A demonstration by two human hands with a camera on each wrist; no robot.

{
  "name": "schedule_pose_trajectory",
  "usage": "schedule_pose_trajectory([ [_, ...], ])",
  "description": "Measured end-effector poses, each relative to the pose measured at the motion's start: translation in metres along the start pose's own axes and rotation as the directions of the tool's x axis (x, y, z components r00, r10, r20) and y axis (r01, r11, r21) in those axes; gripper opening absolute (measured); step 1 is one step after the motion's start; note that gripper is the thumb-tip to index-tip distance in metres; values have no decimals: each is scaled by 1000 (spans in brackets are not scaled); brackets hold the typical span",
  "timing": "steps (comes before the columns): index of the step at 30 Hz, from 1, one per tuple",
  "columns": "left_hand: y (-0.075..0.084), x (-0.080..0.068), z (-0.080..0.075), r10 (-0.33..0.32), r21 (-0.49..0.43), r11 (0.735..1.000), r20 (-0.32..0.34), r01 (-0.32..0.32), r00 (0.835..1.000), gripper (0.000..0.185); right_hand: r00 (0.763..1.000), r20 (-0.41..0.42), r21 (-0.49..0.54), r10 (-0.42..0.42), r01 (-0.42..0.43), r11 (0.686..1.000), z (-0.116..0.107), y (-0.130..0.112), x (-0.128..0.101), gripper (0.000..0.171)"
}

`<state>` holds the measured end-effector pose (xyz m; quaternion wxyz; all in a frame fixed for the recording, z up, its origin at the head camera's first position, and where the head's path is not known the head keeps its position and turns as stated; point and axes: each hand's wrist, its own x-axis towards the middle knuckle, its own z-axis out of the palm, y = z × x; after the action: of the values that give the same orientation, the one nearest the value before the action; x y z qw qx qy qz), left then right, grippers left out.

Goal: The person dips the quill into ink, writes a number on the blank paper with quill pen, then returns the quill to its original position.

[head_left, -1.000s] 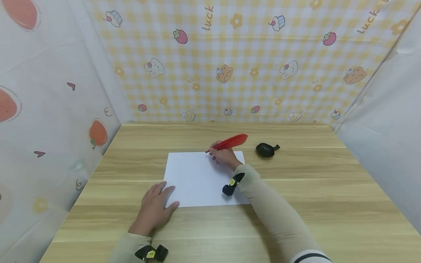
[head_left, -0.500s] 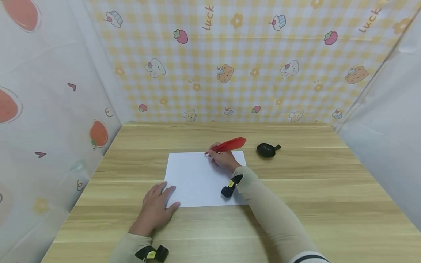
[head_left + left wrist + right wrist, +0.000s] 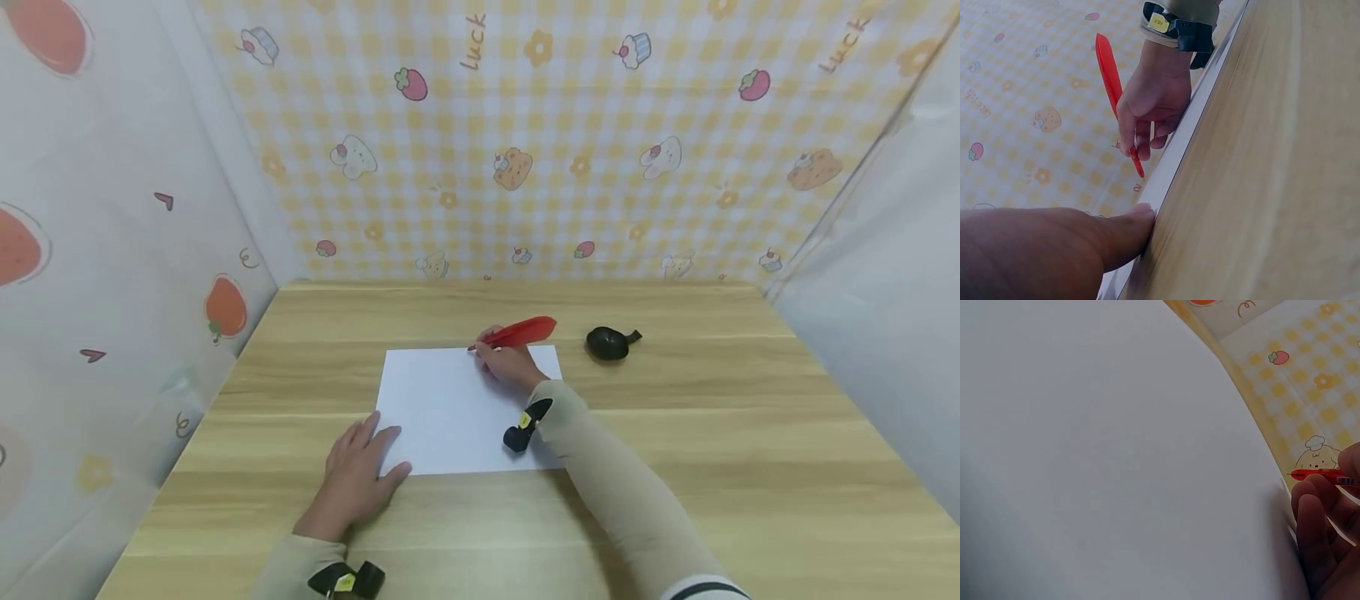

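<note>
A white sheet of paper [image 3: 450, 408] lies on the wooden table [image 3: 675, 433]. My right hand [image 3: 506, 360] pinches a red feather-shaped pen [image 3: 517, 332] with its tip near the sheet's far edge. In the left wrist view the right hand [image 3: 1154, 103] grips the pen [image 3: 1113, 87] low on its shaft. The right wrist view shows my fingertips [image 3: 1319, 512] on the pen [image 3: 1322, 475] over the paper [image 3: 1116, 462]. My left hand [image 3: 356, 475] lies flat with straight fingers on the sheet's near left corner, its thumb [image 3: 1125, 228] at the paper's edge.
A small black pot-like object [image 3: 609, 342] stands on the table to the right of the paper. Patterned cloth walls [image 3: 525, 142] close in the table at the back and on both sides. Wrist cameras [image 3: 521, 429] are strapped to both sleeves.
The pen's feather end has tilted lower, and my right hand has shifted slightly left along the sheet's far edge. My left hand has stayed put.
</note>
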<state>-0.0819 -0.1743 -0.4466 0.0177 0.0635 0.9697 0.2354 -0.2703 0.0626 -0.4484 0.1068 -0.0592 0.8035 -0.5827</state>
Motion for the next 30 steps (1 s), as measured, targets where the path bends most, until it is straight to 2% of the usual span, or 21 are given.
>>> schedule_pose_trajectory([
  [6,0,2,2,15,0,1000,-13,-15,1000,55,1000,18,-24,22,-22,999,-2,2,4,9],
  [13,-2,2,-2,19,-15,1000,5,-19,1000,55,999,19,-20,28,-28,999,0,-1,1,10],
  [19,-3,2,-2,9,-18,1000,3,-9,1000,57,1000,19,12,25,-25,1000,1,-2,0,9],
  [30,3,4,-3,-25,-23,999,35,25,999,57,996,-2,52,95,-94,994,4,-6,2,11],
])
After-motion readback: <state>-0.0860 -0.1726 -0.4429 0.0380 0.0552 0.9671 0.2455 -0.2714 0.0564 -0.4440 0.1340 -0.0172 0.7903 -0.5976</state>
